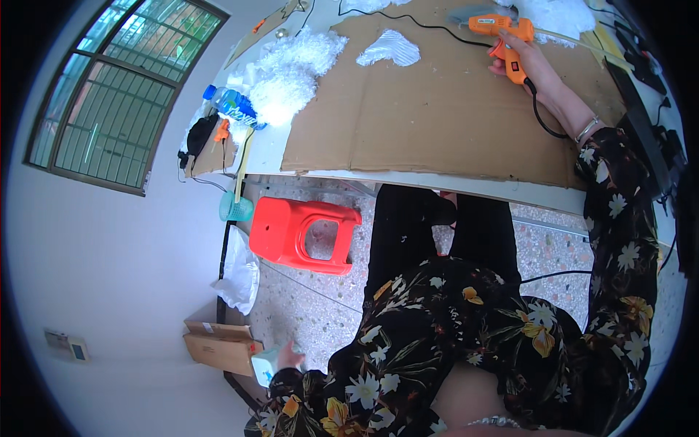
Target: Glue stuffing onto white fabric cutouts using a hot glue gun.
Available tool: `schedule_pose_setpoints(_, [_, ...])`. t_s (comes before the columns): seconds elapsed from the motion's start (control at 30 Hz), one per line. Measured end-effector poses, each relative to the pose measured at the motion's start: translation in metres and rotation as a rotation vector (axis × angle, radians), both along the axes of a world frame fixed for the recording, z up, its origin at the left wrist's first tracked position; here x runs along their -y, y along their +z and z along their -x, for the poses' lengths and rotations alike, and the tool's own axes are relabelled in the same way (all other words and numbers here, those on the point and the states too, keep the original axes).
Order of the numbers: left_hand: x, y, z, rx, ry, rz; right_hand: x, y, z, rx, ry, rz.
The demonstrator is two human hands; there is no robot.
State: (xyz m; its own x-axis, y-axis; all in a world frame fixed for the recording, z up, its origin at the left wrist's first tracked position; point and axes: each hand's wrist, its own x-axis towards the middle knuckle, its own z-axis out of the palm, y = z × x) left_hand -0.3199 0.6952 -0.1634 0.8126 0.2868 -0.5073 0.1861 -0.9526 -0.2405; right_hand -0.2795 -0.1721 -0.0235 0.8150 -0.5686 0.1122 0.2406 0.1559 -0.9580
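Over the far right of the table, my right hand (526, 62) is closed around the handle of an orange glue gun (502, 28). Its nozzle points left, and a pale glue stick (571, 38) appears to stick out of its back end. A black cord (540, 109) hangs from the handle. Low on the left, beside my body, my left hand (291, 357) reaches down next to a pale blue and white package (265, 366). The fingers there are small and blurred, so whether they grip the package is unclear.
Brown cardboard (437, 109) covers the tabletop. White fluffy material (291, 73), a white fabric piece (389, 48) and a blue-labelled bottle (231, 104) lie on it or near its left edge. Below stand a red stool (302, 233), a green basket (234, 207) and a cardboard box (220, 346).
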Motion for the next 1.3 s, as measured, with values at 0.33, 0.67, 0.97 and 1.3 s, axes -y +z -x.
schedule_pose_setpoints(0.33, [0.151, -0.01, -0.028, 0.491, -0.352, 0.38, 0.008, -0.006, 0.0, -0.013, 0.006, -0.042])
schedule_pose_setpoints(0.67, [0.449, 0.184, -0.105, 0.83, -1.585, 0.965, -0.002, 0.004, 0.008, -0.025, -0.018, -0.098])
schedule_pose_setpoints(0.97, [0.613, 0.203, -0.267, 0.835, -1.6, 1.038, -0.008, 0.006, 0.007, -0.037, -0.025, -0.124])
schedule_pose_setpoints(1.3, [0.663, 0.169, -0.296, 0.577, -1.557, 0.758, -0.021, 0.019, 0.012, -0.096, 0.008, -0.106])
